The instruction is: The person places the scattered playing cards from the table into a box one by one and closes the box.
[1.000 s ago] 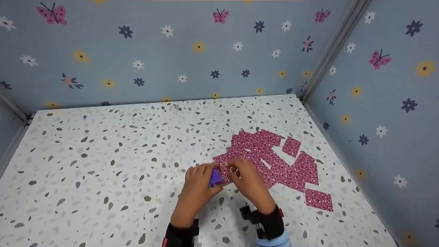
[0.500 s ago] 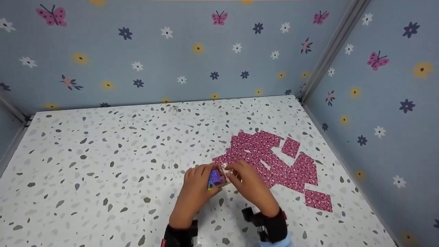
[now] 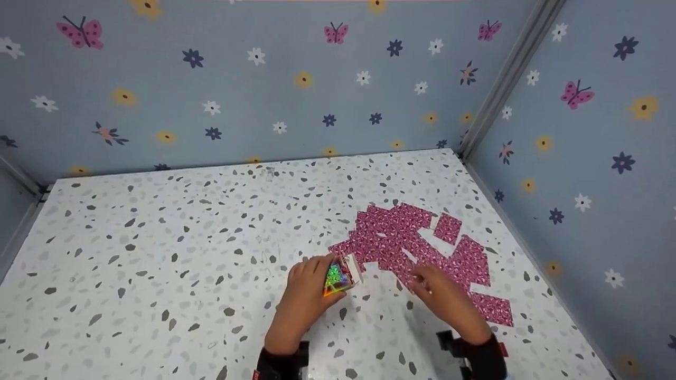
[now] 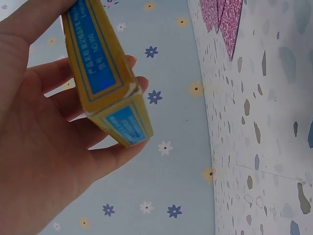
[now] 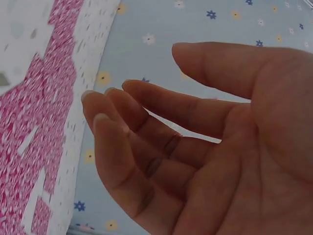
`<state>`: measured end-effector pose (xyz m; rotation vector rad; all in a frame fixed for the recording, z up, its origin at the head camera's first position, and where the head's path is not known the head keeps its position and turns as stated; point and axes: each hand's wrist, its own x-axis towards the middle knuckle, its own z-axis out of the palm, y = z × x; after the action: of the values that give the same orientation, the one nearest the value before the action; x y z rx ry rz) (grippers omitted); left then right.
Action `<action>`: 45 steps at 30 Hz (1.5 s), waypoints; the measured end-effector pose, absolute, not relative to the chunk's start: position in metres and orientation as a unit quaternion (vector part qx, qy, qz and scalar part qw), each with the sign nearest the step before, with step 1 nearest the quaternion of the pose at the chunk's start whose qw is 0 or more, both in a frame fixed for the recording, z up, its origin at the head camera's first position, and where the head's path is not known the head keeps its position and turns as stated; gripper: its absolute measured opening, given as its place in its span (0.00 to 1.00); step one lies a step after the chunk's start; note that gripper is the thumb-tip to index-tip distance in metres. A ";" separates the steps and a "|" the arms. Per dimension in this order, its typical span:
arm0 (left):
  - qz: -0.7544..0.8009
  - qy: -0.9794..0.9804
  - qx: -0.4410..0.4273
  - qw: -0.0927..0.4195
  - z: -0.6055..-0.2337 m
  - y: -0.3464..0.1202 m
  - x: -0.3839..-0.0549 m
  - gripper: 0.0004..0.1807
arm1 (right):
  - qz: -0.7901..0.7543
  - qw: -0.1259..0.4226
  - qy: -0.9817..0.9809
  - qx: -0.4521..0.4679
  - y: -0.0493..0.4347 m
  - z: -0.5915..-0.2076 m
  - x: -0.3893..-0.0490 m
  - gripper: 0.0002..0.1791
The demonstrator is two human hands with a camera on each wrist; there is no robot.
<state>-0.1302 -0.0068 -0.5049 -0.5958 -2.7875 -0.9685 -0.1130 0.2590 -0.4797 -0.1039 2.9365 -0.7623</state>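
My left hand point(image 3: 301, 301) grips a small card box point(image 3: 334, 277) between thumb and fingers, just above the table. Its shiny face reflects green and purple, and a white flap point(image 3: 354, 268) sticks out at the right end. In the left wrist view the box's yellow side point(image 4: 100, 58) carries a blue printed panel. To the right, my right hand point(image 3: 446, 298) hovers over the near edge of the pink patterned playing cards point(image 3: 388, 235), its loosely bent fingers holding nothing in the right wrist view. The cards lie spread and overlapping, patterned backs up.
A white speckled table point(image 3: 158, 253) lies beneath everything. Blue flowered panels point(image 3: 237, 79) rise along its back and right side, meeting at a grey corner post point(image 3: 507, 79). One card point(image 3: 448, 228) lies slightly apart at the far right of the spread.
My right hand has left the box's end and moved right, toward the spread cards. The white flap now shows fully. My left hand keeps its grip on the box with little movement.
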 end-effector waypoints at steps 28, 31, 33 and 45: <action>-0.331 -0.923 -0.186 0.061 -0.505 -0.013 -0.132 0.39 | -0.084 0.174 0.979 0.068 0.408 -0.524 -0.095 0.29; -0.330 -0.923 -0.184 0.065 -0.505 -0.015 -0.132 0.38 | -0.086 0.173 0.978 0.073 0.409 -0.526 -0.094 0.29; -0.329 -0.923 -0.185 0.069 -0.505 -0.015 -0.132 0.38 | -0.089 0.174 0.977 0.080 0.410 -0.526 -0.094 0.28; -0.329 -0.923 -0.187 0.073 -0.506 -0.016 -0.133 0.38 | -0.102 0.199 0.970 0.092 0.414 -0.525 -0.096 0.29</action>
<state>-0.1330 -0.0157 -0.5064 -0.5607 -2.7722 -0.9896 -0.0956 0.4145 -0.5249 0.2575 2.7132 -0.2859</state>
